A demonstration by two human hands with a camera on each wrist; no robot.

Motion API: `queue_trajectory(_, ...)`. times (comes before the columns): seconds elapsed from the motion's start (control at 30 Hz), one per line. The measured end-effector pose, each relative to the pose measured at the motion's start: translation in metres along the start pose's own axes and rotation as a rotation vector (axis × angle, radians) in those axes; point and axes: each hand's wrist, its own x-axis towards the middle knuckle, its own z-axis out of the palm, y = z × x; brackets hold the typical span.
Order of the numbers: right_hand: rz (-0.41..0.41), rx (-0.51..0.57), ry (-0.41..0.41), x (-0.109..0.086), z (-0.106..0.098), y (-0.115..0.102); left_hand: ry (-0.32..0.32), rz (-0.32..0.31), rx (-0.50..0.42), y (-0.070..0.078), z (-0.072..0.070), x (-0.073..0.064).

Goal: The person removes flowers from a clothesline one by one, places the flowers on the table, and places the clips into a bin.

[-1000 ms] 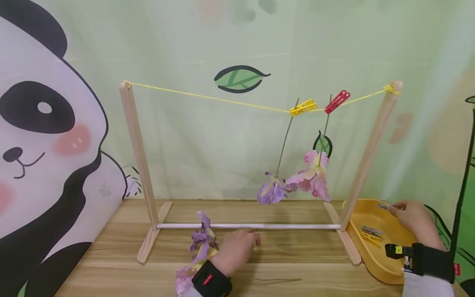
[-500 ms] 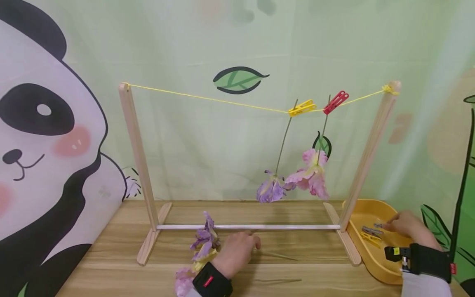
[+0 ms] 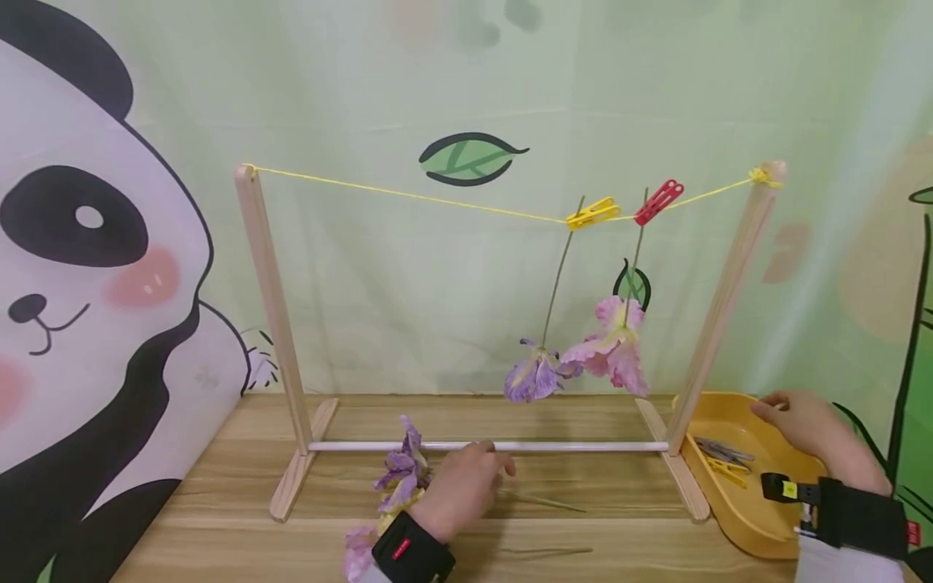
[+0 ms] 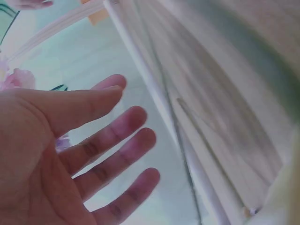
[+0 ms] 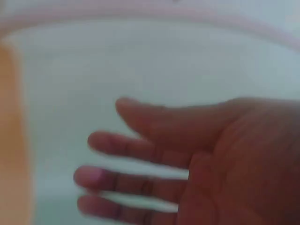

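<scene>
My left hand (image 3: 465, 490) is above the table beside a purple flower (image 3: 402, 468) and a pink flower (image 3: 362, 552). Its fingers (image 4: 133, 145) are loosely spread with nothing between them. Two thin stems lie on the wood, one stem (image 3: 547, 502) near the fingertips. My right hand (image 3: 809, 429) hovers by the back right of a yellow tray (image 3: 765, 538); in the right wrist view its palm and fingers (image 5: 136, 185) are bare. Inside the tray lie grey clothespins (image 3: 722, 450) and yellow clothespins (image 3: 726, 472), partly overlapping.
A wooden frame (image 3: 271, 308) carries a sagging yellow string (image 3: 408, 193). From it hang a purple flower (image 3: 534, 376) by a yellow clothespin (image 3: 594, 213) and a pink flower (image 3: 608, 344) by a red clothespin (image 3: 659, 202). A white rod (image 3: 583, 446) joins the feet.
The grey clothespin that my right hand pinched is let go among the others in the tray, and that hand has lifted back. A stem has come into view beside my left hand, which barely moved.
</scene>
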Motion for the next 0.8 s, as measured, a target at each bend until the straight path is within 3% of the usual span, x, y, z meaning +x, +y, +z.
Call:
queue_trajectory(0.2, -0.209, 0.067, 0.064, -0.014, -0.011, -0.046, 0.056, -0.037, -0.152, 0.002, -0.012, 0.007)
queue_trajectory(0.37, -0.349, 0.104, 0.111, -0.021, -0.009, -0.081, 0.111, -0.09, -0.343, 0.005, -0.019, 0.011)
queue_trajectory(0.5, -0.429, 0.144, 0.17, -0.022, -0.003, -0.105, 0.191, -0.139, -0.504, 0.007, -0.022, 0.014)
queue_trajectory(0.67, -0.509, 0.193, 0.295, -0.015, 0.008, -0.127, 0.289, -0.14, -0.662, 0.009, -0.025, 0.018)
queue_trajectory(0.8, -0.571, 0.212, 0.437, -0.007, 0.007, -0.143, 0.324, -0.125, -0.72, 0.006, -0.032, 0.025)
